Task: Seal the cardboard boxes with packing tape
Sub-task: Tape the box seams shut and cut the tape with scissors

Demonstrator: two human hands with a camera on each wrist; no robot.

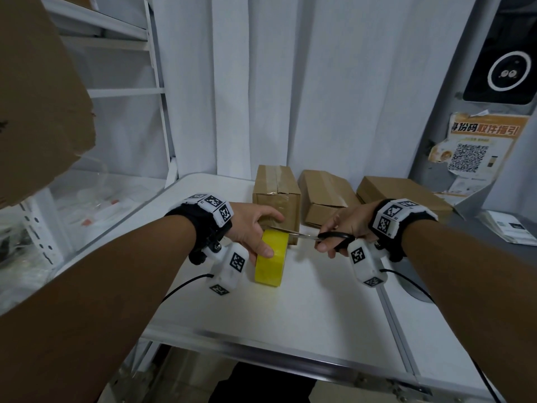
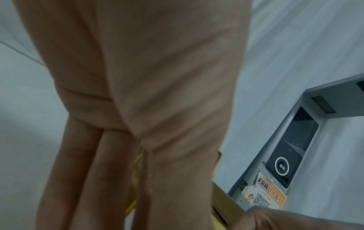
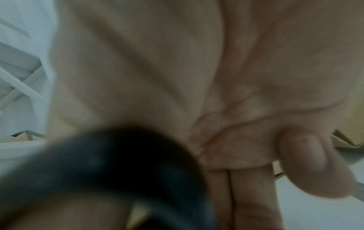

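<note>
My left hand (image 1: pixel 255 228) grips a yellow roll of packing tape (image 1: pixel 271 261), held on edge just above the white table (image 1: pixel 290 309), right in front of an upright cardboard box (image 1: pixel 277 196) with tape along its top seam. My right hand (image 1: pixel 337 231) holds black-handled scissors (image 1: pixel 334 236); their blades (image 1: pixel 293 232) point left, between the roll and the box's front face. In the left wrist view my palm (image 2: pixel 147 93) fills the frame and a sliver of the yellow roll (image 2: pixel 135 179) shows. In the right wrist view the blurred black scissor handle (image 3: pixel 118 171) lies against my fingers.
Two flatter cardboard boxes (image 1: pixel 325 196) (image 1: pixel 401 193) lie at the back of the table. A white shelf rack (image 1: pixel 122 91) stands left, with a cardboard sheet (image 1: pixel 37 91) hanging close at upper left. A grey kiosk with an orange QR poster (image 1: pixel 479 146) stands right. White curtains hang behind.
</note>
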